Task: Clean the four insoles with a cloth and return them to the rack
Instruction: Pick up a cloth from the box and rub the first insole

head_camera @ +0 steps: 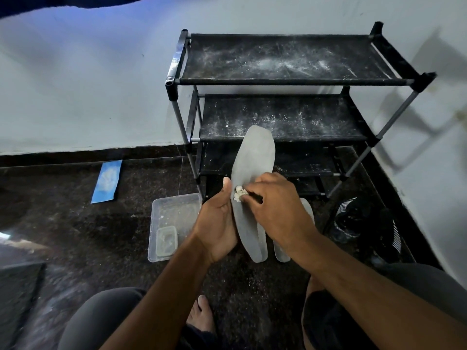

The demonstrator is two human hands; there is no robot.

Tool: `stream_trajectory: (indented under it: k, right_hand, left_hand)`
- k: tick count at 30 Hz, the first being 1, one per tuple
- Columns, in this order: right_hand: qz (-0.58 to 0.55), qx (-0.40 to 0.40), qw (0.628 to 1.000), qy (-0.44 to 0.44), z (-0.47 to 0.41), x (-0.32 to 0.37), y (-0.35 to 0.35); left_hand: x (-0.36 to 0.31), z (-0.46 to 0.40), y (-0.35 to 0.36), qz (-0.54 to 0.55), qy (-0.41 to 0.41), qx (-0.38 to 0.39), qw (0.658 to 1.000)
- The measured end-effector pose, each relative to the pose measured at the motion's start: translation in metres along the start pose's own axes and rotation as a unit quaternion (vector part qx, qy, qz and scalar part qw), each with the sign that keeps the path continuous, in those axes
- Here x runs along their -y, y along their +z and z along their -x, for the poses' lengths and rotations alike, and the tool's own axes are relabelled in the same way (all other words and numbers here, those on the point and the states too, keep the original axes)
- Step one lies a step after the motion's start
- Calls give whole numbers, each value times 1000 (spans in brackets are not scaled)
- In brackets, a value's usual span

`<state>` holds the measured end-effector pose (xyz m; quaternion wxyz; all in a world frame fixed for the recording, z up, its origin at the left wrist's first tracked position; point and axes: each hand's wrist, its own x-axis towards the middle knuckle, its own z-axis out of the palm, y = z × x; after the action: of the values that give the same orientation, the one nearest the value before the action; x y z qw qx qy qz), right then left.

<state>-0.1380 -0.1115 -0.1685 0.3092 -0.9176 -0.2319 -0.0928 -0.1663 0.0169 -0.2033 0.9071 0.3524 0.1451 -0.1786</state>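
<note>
With the left hand (217,223) clasping the grey insole (252,173) low and the right hand (275,205) pinching the cloth (238,193), hard rubbing could fold its unsupported toe end.

insoles (254,157): 3 | rack (290,79): 1 | trays (174,223): 2 | cloth (239,193): 1

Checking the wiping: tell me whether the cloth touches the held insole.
Touching: head view shows the right hand pressing the cloth onto the insole.
</note>
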Motion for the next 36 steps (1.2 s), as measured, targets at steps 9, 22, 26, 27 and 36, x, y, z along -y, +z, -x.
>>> stream_trajectory:
  k: [9,22,26,27,36]
  right_hand:
    - [-91,63,994,7,-4,-3,-12]
    - [-24,192,978,-70,1,0,-8]
    - [-72,183,980,-25,-7,-6,-25]
    - [-54,149,987,-9,-11,-11,-29]
    - [-31,212,975,-61,1,0,-13]
  left_hand:
    - [-3,-1,-5,3,-3,-22,1000]
    - [0,1,-2,-46,-20,-9,999]
    - [-4,1,-1,-27,-15,-36,999]
    - [-4,1,-1,-28,-14,-37,999]
    - [-4,2,-1,-29,-15,-49,998]
